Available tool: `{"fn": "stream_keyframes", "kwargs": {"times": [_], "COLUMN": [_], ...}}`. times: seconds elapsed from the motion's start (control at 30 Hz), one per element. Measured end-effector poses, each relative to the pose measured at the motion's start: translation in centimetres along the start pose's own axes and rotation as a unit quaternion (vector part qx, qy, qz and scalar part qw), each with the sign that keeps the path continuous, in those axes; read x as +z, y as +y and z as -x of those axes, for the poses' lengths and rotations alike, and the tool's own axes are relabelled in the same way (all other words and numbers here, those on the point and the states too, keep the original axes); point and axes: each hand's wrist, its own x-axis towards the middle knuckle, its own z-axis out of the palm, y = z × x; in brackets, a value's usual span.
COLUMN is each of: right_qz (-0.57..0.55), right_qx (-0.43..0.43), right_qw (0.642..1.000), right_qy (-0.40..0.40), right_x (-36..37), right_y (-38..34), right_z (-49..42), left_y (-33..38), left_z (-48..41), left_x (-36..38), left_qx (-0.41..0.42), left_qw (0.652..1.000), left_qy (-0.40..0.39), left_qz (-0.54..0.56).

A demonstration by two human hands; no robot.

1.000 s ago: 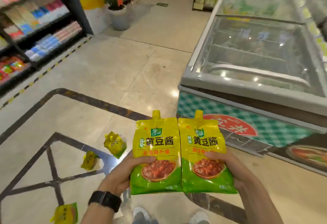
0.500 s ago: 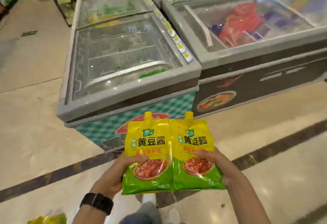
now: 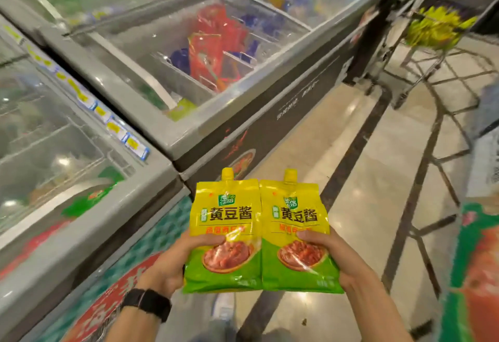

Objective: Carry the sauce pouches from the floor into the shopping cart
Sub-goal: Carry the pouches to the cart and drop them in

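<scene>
Two yellow-and-green sauce pouches with yellow spout caps stand upright side by side in front of me. My left hand point(image 3: 172, 263) grips the left pouch point(image 3: 225, 215) by its lower part, thumb across the front. My right hand point(image 3: 337, 258) grips the right pouch point(image 3: 297, 217) the same way. The wire shopping cart point(image 3: 421, 69) stands far off at the upper right, blurred, with several yellow-green pouches point(image 3: 437, 27) piled in its basket.
Glass-topped chest freezers point(image 3: 189, 125) run along the left and across the upper middle. A tiled floor aisle point(image 3: 364, 179) with dark inlay lines leads toward the cart. Another display with a red and green panel point(image 3: 478, 260) borders the right edge.
My view has swung right: the floor pouches left the frame, the second freezer moved to the centre and the cart came into sight. Both hands keep the same hold on the pouches.
</scene>
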Motion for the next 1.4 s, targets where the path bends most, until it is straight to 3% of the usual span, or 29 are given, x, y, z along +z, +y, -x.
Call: {"fn": "stream_keyframes", "kwargs": {"times": [0.33,0.93,1.23,1.4], "right_qz": [-0.139,-0.171,-0.191,-0.214], "right_qx": [-0.078,-0.108,-0.110,-0.111], "right_qw": [0.980,0.963,0.937,0.937], "right_qy": [0.120,0.177,0.271,0.254], "right_x": [-13.8,-39.7,-53.1,-61.4], "right_y": [-10.5,-41.5,-57.1,-64.1], "right_z": [-6.3,-21.5,-29.5,-33.0], "left_y": [8.1,22.1,29.6,31.6], "left_z": [-21.8,-54.4,-72.2,-80.9], "left_x": [14.8,47.0,64.2,74.0], "left_qx": [-0.120,-0.141,-0.177,-0.162], "left_qw": [0.979,0.948,0.925,0.918], "left_qy": [-0.123,-0.183,-0.250,-0.263], "left_qz": [-0.111,-0.217,-0.225,-0.248]}}
